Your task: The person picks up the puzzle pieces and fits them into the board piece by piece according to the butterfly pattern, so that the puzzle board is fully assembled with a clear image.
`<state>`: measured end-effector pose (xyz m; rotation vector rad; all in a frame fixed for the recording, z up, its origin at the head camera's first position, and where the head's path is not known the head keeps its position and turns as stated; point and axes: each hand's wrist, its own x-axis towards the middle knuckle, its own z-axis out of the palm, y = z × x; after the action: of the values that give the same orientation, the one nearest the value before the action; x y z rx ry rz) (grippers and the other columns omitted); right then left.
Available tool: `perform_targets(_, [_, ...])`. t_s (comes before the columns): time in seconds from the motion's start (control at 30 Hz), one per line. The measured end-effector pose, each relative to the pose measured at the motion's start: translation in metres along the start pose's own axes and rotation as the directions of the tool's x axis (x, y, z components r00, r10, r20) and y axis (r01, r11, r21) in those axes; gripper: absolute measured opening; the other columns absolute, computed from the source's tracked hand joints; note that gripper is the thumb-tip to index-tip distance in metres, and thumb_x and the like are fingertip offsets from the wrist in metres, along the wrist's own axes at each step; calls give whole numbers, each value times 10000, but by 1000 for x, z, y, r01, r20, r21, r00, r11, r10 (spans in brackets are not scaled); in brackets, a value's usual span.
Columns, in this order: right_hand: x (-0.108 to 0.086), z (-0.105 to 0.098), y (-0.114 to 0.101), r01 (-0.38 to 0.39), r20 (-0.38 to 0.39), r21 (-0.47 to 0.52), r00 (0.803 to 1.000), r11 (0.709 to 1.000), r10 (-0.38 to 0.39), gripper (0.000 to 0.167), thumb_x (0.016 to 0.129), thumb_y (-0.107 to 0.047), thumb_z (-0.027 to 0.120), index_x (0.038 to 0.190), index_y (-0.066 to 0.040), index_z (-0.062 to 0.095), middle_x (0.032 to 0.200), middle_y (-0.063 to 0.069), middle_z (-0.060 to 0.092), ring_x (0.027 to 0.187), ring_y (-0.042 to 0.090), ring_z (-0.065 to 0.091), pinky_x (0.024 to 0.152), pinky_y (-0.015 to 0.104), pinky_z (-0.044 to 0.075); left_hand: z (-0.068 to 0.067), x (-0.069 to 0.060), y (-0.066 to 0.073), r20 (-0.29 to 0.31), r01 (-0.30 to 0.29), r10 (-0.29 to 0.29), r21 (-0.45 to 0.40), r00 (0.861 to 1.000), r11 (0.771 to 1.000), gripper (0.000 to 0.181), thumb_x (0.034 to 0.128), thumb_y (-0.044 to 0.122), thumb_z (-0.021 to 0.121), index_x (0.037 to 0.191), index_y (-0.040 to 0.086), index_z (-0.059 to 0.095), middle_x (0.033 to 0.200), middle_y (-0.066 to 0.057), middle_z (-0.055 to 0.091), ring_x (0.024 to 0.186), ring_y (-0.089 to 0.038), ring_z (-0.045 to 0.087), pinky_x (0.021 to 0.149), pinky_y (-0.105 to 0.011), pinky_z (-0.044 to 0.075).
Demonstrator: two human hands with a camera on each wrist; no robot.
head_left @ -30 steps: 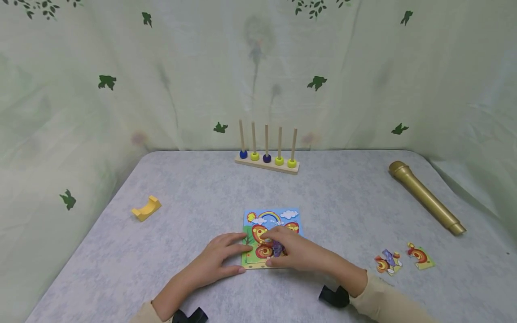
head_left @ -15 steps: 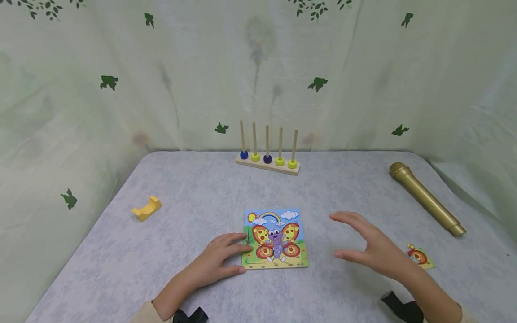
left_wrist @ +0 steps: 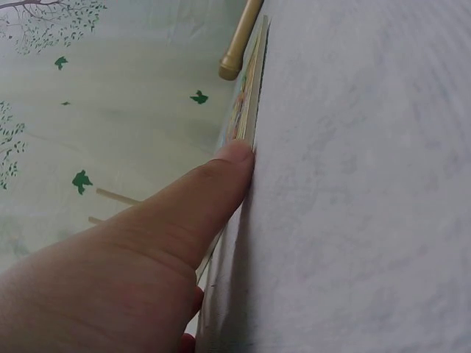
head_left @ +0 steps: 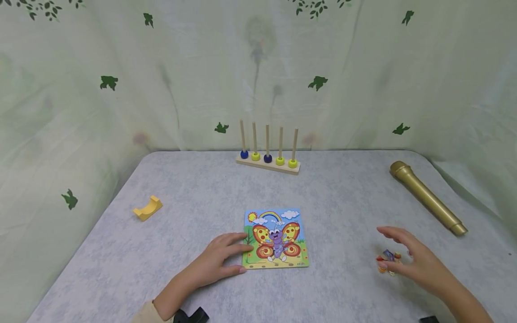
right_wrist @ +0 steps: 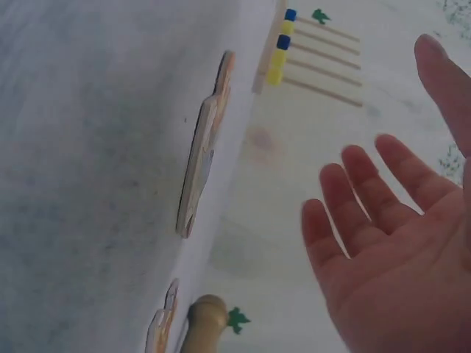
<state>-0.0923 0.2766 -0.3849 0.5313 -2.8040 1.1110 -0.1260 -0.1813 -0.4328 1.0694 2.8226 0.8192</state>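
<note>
A square butterfly puzzle board (head_left: 276, 237) lies flat on the table. Fingertips of my left hand (head_left: 220, 255) rest on its left side, the fingers fairly straight. In the left wrist view, the thumb (left_wrist: 232, 154) touches the board's edge. My right hand (head_left: 420, 267) is over a loose puzzle piece (head_left: 389, 256), thumb and fingers spread around it with nothing held. From the right wrist, that piece (right_wrist: 197, 162) appears edge-on, apart from the open palm. A second piece (right_wrist: 158, 327) shows there too; the right hand hides it in the head view.
At the back stands a wooden peg rack (head_left: 268, 165) with blue and yellow beads. A gold toy microphone (head_left: 428, 197) lies at the right. On the left is a yellow curved block (head_left: 148, 208). Patterned cloth (head_left: 194, 67) hangs behind the table.
My right hand has left the board and moved right, now over the loose piece, with its fingers spread. My left hand has stayed at the board's left side.
</note>
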Motion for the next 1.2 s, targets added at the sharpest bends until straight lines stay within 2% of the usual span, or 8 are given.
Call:
perform_targets(0.1, [-3, 0, 11, -16, 47, -34, 999, 999, 17, 678, 715, -255, 754, 1308, -158, 437, 1233, 7, 455, 1010, 81, 421, 724, 515, 397, 0, 0, 1, 12, 16, -15, -7, 1000, 1000, 457, 822, 481, 582, 1232, 280, 556, 1362, -5, 391, 1252, -239, 306, 990, -482, 224])
perform_targets(0.3, [-7, -1, 33, -3, 135, -75, 991, 997, 14, 642, 725, -277, 738, 1267, -78, 457, 1208, 69, 476, 946, 66, 481, 714, 248, 441, -1, 1, 2, 22, 21, -21, -7, 1000, 1000, 463, 820, 480, 586, 1237, 282, 552, 1369, -2, 384, 1261, -231, 293, 996, -477, 215])
perform_targets(0.53, [-10, -3, 53, 60, 194, 15, 979, 998, -61, 588, 752, -228, 716, 1231, 10, 472, 1206, -189, 405, 982, -71, 435, 767, 77, 350, -1, 1, 2, 23, 19, -19, -6, 1000, 1000, 460, 821, 474, 589, 1237, 282, 552, 1370, -5, 383, 1262, -234, 292, 996, -479, 215])
perform_targets(0.6, [-11, -3, 55, 56, 203, 39, 977, 998, -63, 579, 760, -223, 709, 1226, 25, 472, 1208, -178, 406, 1008, -104, 404, 781, 54, 332, -1, 1, 2, 23, 20, -19, -7, 1000, 1000, 460, 820, 471, 591, 1236, 279, 553, 1370, -6, 384, 1262, -236, 292, 996, -480, 215])
perform_targets(0.8, [-8, 4, 51, 28, 149, -34, 989, 999, -22, 523, 723, -280, 737, 1146, -30, 557, 1126, 89, 496, 987, -99, 400, 758, 85, 379, -1, 1, 2, 26, 26, -26, -12, 999, 1000, 461, 819, 474, 591, 1237, 282, 553, 1368, -4, 385, 1261, -233, 291, 996, -479, 216])
perform_targets(0.9, [-6, 7, 47, 17, 135, -63, 991, 998, -8, 470, 714, -302, 741, 1103, -80, 597, 1097, 82, 495, 940, -43, 434, 705, 158, 427, -1, 0, 1, 25, 28, -28, -9, 999, 1000, 462, 820, 486, 582, 1237, 289, 551, 1368, 3, 384, 1260, -230, 292, 996, -476, 218])
perform_targets(1.07, [-6, 6, 47, 25, 168, -31, 986, 999, -19, 414, 735, -277, 729, 1097, -114, 610, 1113, 83, 459, 893, -11, 423, 651, 197, 424, -1, 0, 1, 27, 32, -31, -8, 999, 999, 465, 821, 496, 574, 1239, 294, 548, 1369, 9, 381, 1260, -232, 292, 996, -475, 216])
perform_targets(1.2, [-8, 6, 52, 112, 190, 44, 974, 993, -119, 374, 751, -178, 721, 1104, -126, 609, 1092, 45, 453, 826, 20, 433, 601, 210, 426, -1, 0, 1, 28, 34, -34, -12, 999, 999, 462, 820, 492, 578, 1237, 295, 549, 1367, 9, 383, 1258, -233, 292, 995, -478, 216])
